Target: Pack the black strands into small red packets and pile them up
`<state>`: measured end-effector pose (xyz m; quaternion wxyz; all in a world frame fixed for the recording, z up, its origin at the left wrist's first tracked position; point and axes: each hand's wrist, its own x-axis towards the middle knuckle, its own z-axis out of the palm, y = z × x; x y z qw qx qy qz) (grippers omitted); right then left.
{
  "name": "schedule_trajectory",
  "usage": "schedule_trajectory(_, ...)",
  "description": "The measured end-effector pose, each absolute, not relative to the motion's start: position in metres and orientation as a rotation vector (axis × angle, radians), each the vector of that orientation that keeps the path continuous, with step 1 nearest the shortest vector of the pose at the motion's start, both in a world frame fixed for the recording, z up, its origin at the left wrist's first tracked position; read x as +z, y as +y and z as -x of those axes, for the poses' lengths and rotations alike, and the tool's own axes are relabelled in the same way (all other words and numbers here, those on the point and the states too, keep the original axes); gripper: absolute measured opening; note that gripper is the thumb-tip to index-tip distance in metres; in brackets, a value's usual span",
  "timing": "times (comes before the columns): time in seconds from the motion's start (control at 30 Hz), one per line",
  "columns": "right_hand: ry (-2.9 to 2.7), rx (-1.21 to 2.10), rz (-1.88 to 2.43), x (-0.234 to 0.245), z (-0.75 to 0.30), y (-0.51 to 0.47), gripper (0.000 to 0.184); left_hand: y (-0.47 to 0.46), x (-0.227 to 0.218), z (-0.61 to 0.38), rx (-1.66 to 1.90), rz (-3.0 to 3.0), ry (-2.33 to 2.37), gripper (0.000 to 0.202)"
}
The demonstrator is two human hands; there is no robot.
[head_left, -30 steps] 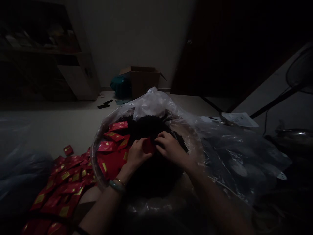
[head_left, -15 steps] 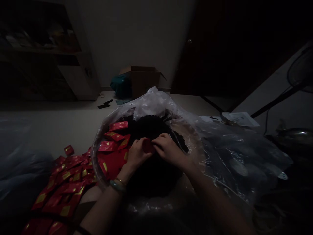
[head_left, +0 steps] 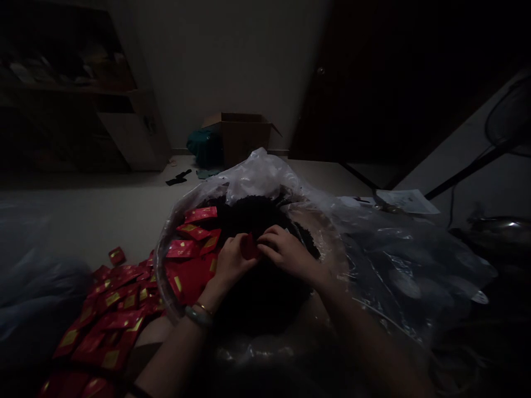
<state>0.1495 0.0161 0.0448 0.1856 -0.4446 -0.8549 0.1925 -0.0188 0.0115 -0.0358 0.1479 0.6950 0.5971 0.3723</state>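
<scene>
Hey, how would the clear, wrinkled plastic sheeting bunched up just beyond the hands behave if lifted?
The clear, wrinkled plastic sheeting would probably flop, given its loose folds. It looks thin and translucent, so it's likely light. Its shiny highlights suggest it may feel slippery.

One held packet, two bracelets, one carton

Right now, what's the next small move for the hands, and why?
I'd probably have the right hand gently work the near edge of the red packet: the left hand grips it over the dark loose material, and the right is already at that edge. Too dark to tell whether it's open.
</scene>
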Motion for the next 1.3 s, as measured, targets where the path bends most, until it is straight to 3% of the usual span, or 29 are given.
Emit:
schedule_trajectory(0.17,-2.448,0.577,1.232,0.050,-0.158,0.016,0.019,0.009,-0.030,0.018,1.067,-2.009,1.698,0.051)
schedule_trajectory(0.33,-2.259,0.488,1.106,0.047,-0.155,0.019,0.059,0.007,-0.028,0.016,1.063,-2.045,1.653,0.047)
schedule_trajectory(0.37,-2.284,0.486,1.057,0.045,-0.153,0.019,0.058,0.007,-0.029,0.016,1.062,-2.065,1.639,0.047)
schedule_trajectory(0.47,-2.296,0.479,0.981,0.039,-0.148,0.019,0.024,0.007,-0.032,0.015,1.058,-2.108,1.628,0.046)
schedule_trajectory(0.53,-2.209,0.442,1.007,0.038,-0.148,0.021,0.014,0.007,-0.032,0.015,1.062,-2.097,1.642,0.047)
schedule_trajectory(0.73,-2.030,0.367,1.102,0.050,-0.160,0.023,0.020,0.010,-0.032,0.019,1.200,-1.912,1.549,0.047)
schedule_trajectory(1.03,-2.565,0.575,1.127,0.047,-0.155,0.018,0.019,0.013,-0.038,0.021,1.221,-1.835,1.512,0.052)
schedule_trajectory(1.3,-2.391,0.570,1.058,0.051,-0.165,0.024,0.023,0.010,-0.032,0.021,1.182,-1.877,1.472,0.047)
